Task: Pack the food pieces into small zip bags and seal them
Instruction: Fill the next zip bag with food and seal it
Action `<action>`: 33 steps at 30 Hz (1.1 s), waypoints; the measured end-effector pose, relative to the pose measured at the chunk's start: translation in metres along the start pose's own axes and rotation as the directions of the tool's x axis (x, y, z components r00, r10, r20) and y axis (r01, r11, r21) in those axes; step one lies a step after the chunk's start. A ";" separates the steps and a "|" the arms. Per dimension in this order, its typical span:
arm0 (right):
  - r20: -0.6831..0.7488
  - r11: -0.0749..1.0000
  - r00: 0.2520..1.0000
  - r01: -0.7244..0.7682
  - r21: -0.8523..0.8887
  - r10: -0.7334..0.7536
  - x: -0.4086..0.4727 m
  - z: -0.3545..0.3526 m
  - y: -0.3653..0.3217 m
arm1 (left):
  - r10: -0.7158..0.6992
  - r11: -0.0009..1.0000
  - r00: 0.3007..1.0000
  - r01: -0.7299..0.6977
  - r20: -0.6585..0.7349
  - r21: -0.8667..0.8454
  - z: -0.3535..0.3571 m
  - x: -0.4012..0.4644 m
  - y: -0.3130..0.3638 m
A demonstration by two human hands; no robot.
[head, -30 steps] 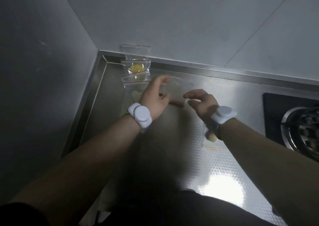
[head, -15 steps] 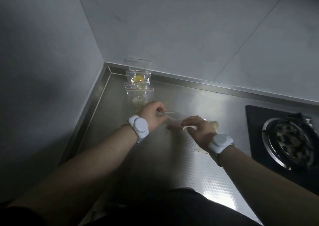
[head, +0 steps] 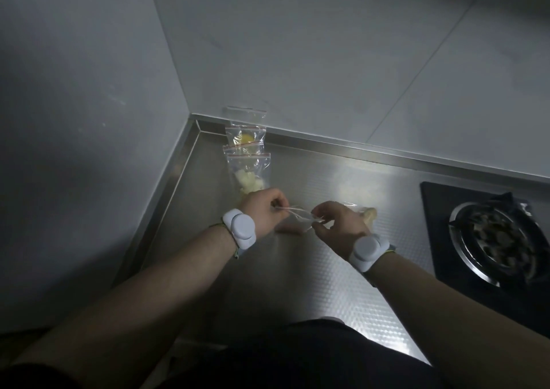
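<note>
Near the middle of the frame both hands work one clear zip bag (head: pixel 300 216) just above the steel counter (head: pixel 342 284). The left hand (head: pixel 263 210) pinches the bag's left end, its fingers curled tight; the right hand (head: pixel 339 225) pinches the right end, so the two hands stand a little apart with the plastic stretched between them. A pale food piece (head: pixel 370 213) shows just past the right hand; whether it lies inside the bag I cannot tell. Toward the upper left of the counter, a row of filled bags (head: pixel 248 162) runs back to the wall corner, red strips along their tops. At the right edge sits a gas burner (head: pixel 491 241).
</note>
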State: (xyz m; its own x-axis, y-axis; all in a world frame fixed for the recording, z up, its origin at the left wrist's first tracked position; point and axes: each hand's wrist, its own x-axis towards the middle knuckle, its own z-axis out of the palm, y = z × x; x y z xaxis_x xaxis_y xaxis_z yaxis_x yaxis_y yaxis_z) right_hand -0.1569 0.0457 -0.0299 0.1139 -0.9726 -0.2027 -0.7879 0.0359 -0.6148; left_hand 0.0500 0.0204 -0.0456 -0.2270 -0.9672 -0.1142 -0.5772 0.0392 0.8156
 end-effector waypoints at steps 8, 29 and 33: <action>0.039 0.989 0.998 -0.035 -0.144 0.041 0.001 0.002 -0.004 | 0.030 0.999 0.999 -0.030 0.013 0.021 0.001 -0.008 0.000; 0.012 0.982 0.990 0.142 -0.125 -0.141 -0.016 -0.001 0.001 | 0.076 0.992 0.996 -0.081 0.048 0.093 -0.008 -0.015 -0.012; -0.006 0.983 0.987 0.157 -0.096 -0.158 -0.018 -0.003 0.002 | 0.087 0.990 0.995 -0.091 0.040 0.106 -0.008 -0.014 -0.013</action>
State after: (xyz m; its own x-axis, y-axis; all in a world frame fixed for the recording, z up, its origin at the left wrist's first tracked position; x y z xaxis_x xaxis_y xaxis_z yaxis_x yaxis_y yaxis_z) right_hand -0.1621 0.0626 -0.0248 0.2336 -0.9674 -0.0982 -0.8146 -0.1396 -0.5629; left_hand 0.0669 0.0309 -0.0502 -0.3074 -0.9493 -0.0651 -0.6341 0.1534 0.7579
